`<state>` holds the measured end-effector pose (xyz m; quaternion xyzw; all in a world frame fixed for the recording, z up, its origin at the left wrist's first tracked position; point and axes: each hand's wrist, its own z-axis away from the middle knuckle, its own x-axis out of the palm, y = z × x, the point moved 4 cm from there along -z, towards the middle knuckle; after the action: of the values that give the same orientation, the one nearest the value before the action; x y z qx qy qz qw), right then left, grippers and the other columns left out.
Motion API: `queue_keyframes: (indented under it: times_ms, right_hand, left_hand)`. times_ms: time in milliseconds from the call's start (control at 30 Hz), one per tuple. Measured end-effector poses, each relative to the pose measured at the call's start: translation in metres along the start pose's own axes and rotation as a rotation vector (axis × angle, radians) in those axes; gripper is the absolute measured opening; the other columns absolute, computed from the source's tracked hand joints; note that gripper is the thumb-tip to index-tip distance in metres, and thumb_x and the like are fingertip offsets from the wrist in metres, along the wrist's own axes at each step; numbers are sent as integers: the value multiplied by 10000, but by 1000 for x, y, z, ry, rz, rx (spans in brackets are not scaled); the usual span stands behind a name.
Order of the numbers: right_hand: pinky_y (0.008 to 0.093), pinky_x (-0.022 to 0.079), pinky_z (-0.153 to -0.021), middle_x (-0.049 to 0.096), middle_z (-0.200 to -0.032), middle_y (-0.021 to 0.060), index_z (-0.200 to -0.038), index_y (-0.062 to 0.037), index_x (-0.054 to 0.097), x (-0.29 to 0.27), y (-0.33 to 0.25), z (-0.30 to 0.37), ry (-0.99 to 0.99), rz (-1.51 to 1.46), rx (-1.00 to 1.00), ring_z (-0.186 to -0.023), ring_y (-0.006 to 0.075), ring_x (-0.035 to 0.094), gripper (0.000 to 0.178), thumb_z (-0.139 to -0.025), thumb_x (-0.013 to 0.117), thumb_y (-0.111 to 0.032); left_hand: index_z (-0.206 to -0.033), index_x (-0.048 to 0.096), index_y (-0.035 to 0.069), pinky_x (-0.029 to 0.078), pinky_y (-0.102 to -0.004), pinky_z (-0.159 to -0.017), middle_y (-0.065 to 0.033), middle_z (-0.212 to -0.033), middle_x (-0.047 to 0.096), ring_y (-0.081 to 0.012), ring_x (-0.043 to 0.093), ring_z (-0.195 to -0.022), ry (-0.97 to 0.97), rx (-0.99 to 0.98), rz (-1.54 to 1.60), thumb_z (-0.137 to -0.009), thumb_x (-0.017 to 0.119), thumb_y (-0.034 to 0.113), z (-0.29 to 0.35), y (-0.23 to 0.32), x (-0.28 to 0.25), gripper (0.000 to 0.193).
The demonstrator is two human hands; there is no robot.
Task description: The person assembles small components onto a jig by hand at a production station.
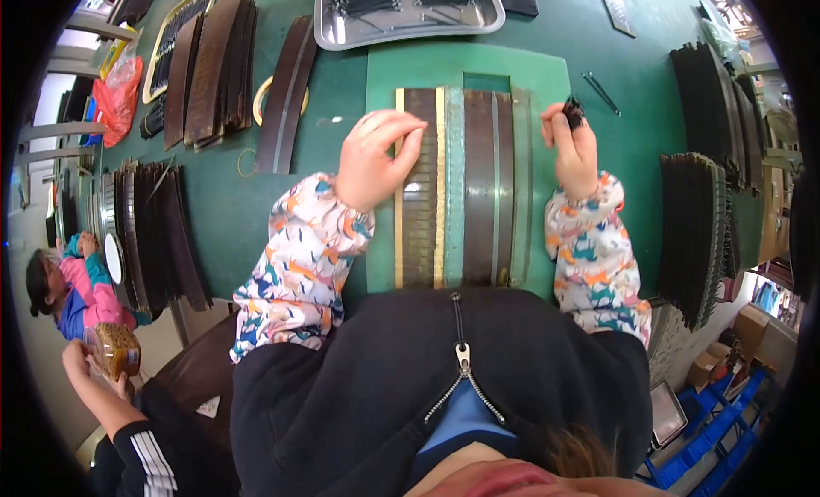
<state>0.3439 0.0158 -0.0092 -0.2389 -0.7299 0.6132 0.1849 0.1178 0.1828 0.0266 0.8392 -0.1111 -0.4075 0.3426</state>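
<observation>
In front of me a green board carries several long strips. The slotted dark brown strip (418, 206) lies between yellow edges, beside a pale green bar (453, 189) and a second dark strip (480, 198) with a grey line. Over the slotted strip's upper left part is my left hand (371, 159), thumb and forefinger pinched together. Whatever is between those fingertips is too small to make out. Right of the board, my right hand (576, 155) is raised, its fingers closed on a small bunch of thin black pieces (573, 112).
A metal tray (410, 37) with many black, silver-tipped pieces stands at the back. Stacks of dark strips (213, 70) stand left, others (696, 232) right. Two thin rods (602, 94) lie beyond my right hand. A person at lower left holds a clear jar (115, 350).
</observation>
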Motion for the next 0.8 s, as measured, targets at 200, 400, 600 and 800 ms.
queue_keyframes:
  times_ms: [200, 400, 600, 800]
  right_hand:
    - [208, 325, -575, 453, -740, -40, -962, -22, 553, -4, 13, -36, -187, 145, 55, -654, 48, 391, 171, -1007, 477, -168]
    - [234, 398, -616, 498, -734, -39, -961, -16, 577, 3, 3, -29, -357, -75, 394, -651, 78, 439, 178, -995, 506, -176]
    - [254, 438, -635, 572, -744, 30, -991, 0, 575, 40, -20, -10, -335, -17, 264, -657, 113, 494, 157, -974, 538, -151]
    - [236, 413, -690, 556, -868, -26, -1027, 6, 563, 48, -18, -12, -346, 147, 269, -776, 74, 480, 158, -984, 520, -140]
  left_hand:
    - [-1165, 624, 42, 465, -392, -932, -149, -1169, 617, -305, 585, -1083, -155, 126, -197, -836, 682, 176, -24, 12, 68, 359]
    - [-1260, 553, -17, 431, -418, -993, -166, -1218, 591, -311, 557, -1138, -223, 165, -417, -823, 722, 242, -34, 9, 75, 535]
    - [-1150, 618, -26, 500, -339, -837, -134, -1031, 661, -209, 630, -942, -177, -356, 570, -847, 726, 230, -30, 23, 66, 411]
    - [-932, 695, -8, 482, -231, -567, -56, -778, 678, -84, 616, -650, -45, -799, 1027, -896, 692, 224, -18, 7, 66, 234]
